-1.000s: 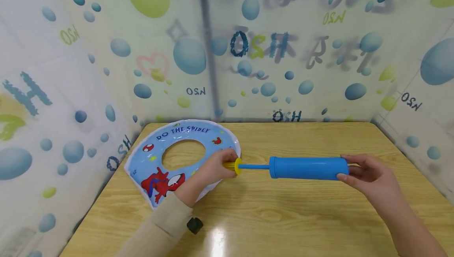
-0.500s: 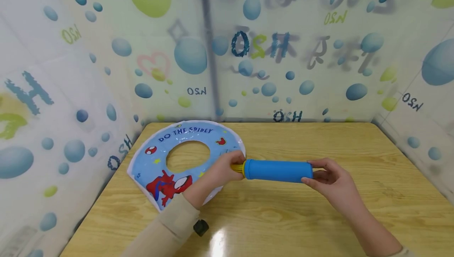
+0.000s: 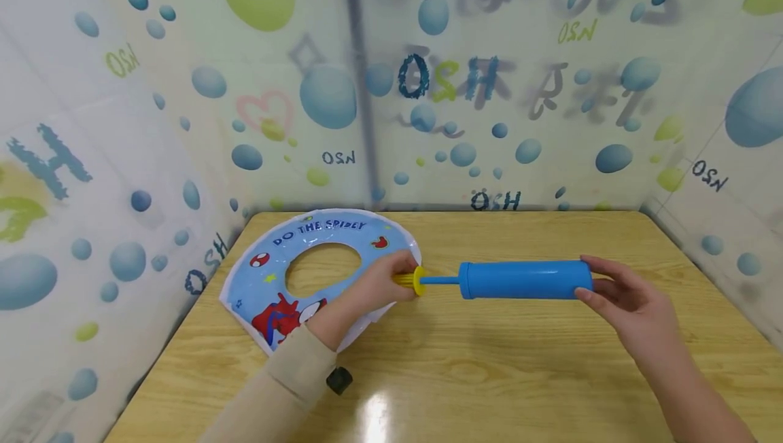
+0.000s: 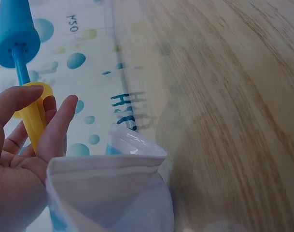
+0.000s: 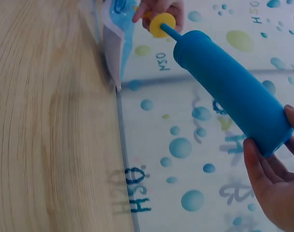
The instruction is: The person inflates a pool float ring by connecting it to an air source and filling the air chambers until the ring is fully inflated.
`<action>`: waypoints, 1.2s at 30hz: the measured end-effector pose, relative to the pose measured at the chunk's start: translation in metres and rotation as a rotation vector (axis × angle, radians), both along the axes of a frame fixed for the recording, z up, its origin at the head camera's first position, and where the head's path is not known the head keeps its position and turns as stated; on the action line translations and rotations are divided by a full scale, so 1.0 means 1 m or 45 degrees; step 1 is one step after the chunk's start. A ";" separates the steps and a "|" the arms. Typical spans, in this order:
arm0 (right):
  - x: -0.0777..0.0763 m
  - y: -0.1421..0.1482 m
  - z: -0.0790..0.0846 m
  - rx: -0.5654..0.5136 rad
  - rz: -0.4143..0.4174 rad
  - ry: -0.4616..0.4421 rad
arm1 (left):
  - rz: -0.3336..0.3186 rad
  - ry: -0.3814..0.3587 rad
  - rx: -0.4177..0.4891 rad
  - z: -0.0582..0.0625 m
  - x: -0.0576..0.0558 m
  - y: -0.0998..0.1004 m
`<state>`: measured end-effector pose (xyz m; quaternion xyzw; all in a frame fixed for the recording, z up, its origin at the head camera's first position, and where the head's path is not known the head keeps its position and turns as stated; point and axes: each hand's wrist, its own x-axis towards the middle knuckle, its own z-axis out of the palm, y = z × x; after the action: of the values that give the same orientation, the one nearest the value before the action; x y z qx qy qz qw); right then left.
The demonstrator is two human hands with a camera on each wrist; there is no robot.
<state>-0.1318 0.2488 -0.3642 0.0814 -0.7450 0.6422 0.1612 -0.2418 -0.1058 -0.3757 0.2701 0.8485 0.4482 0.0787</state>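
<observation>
A blue hand pump (image 3: 523, 280) is held level above the table, its thin rod partly drawn out. My left hand (image 3: 382, 281) grips the yellow handle (image 4: 35, 121) at the rod's end. At the other end, my right hand (image 3: 633, 307) holds the blue barrel (image 5: 233, 89) between thumb and fingers. Beneath and behind the left hand lies a blue inflatable ring (image 3: 257, 293) with a red spider figure and lettering. The left forearm covers part of it. What joins the pump and the ring, if anything, is not visible.
The wooden table (image 3: 489, 375) reaches back to a curtain (image 3: 508, 90) printed with blue and green bubbles. More of this printed sheeting stands on both sides. A small dark object (image 3: 339, 380) sits by the left cuff.
The right hand first pushed the barrel left until it met the handle, then drew it back right, so the rod shows again. The left hand stayed nearly in place; the ring shifted slightly.
</observation>
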 end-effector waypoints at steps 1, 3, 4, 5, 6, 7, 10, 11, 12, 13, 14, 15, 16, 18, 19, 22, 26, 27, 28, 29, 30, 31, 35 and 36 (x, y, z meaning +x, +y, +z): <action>0.001 0.004 0.000 0.005 -0.017 -0.007 | 0.000 -0.005 0.001 -0.001 -0.001 -0.001; 0.004 0.012 0.000 0.002 -0.039 -0.022 | 0.000 0.001 -0.003 -0.003 -0.002 -0.004; 0.005 0.016 0.000 -0.033 -0.035 -0.023 | 0.002 0.003 -0.006 -0.003 -0.003 -0.005; 0.007 0.019 0.000 -0.051 -0.039 -0.024 | 0.005 0.004 -0.012 -0.003 -0.003 -0.006; 0.008 0.022 0.000 -0.063 -0.046 -0.021 | 0.007 -0.001 -0.012 -0.004 -0.004 -0.008; 0.009 0.025 -0.001 -0.072 -0.054 -0.004 | 0.006 -0.002 -0.012 -0.004 -0.004 -0.009; 0.011 0.032 -0.002 -0.110 -0.077 0.043 | 0.010 -0.008 -0.014 -0.004 -0.004 -0.013; 0.011 0.035 -0.003 -0.103 -0.077 0.063 | 0.011 -0.007 -0.012 -0.005 -0.004 -0.014; 0.011 0.038 -0.004 -0.090 -0.073 0.078 | 0.010 -0.004 -0.008 -0.005 -0.004 -0.015; 0.011 0.040 -0.004 -0.078 -0.069 0.085 | 0.010 0.002 -0.005 -0.006 -0.004 -0.016; 0.011 0.043 -0.004 -0.073 -0.049 0.084 | 0.011 0.010 -0.005 -0.006 -0.004 -0.017; 0.011 0.045 -0.003 -0.049 -0.040 0.068 | 0.009 0.021 -0.009 -0.006 -0.003 -0.017; 0.010 0.048 -0.003 -0.011 -0.028 0.051 | 0.008 0.028 -0.015 -0.007 -0.003 -0.017; 0.009 0.049 0.000 0.096 -0.033 -0.009 | -0.004 0.037 -0.025 -0.008 -0.003 -0.016; 0.008 0.049 0.001 0.127 -0.024 -0.042 | -0.011 0.038 -0.028 -0.009 -0.002 -0.015; 0.003 0.042 0.003 0.200 0.020 -0.098 | -0.027 0.030 -0.022 -0.010 0.000 -0.012; -0.005 0.023 0.003 0.221 0.069 -0.119 | -0.024 0.046 -0.003 -0.009 0.003 -0.007; -0.006 0.017 0.002 0.242 0.066 -0.126 | -0.017 0.053 -0.002 -0.009 0.003 -0.005; -0.008 0.011 0.002 0.248 0.066 -0.134 | -0.017 0.061 -0.001 -0.009 0.004 -0.004; -0.009 0.006 0.001 0.255 0.064 -0.142 | -0.020 0.068 0.003 -0.009 0.004 -0.003; -0.011 0.001 0.001 0.260 0.064 -0.151 | -0.021 0.071 0.006 -0.010 0.004 -0.001; -0.012 -0.005 0.000 0.259 0.066 -0.165 | -0.026 0.079 0.007 -0.010 0.004 0.000; -0.015 -0.023 -0.002 0.248 0.082 -0.210 | -0.055 0.086 0.035 -0.013 0.003 0.006; -0.015 -0.027 -0.002 0.244 0.086 -0.217 | -0.061 0.086 0.043 -0.014 0.004 0.007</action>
<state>-0.1473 0.2219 -0.3666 0.0666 -0.8108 0.5777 0.0669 -0.2381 -0.0988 -0.3892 0.3065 0.8363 0.4510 0.0563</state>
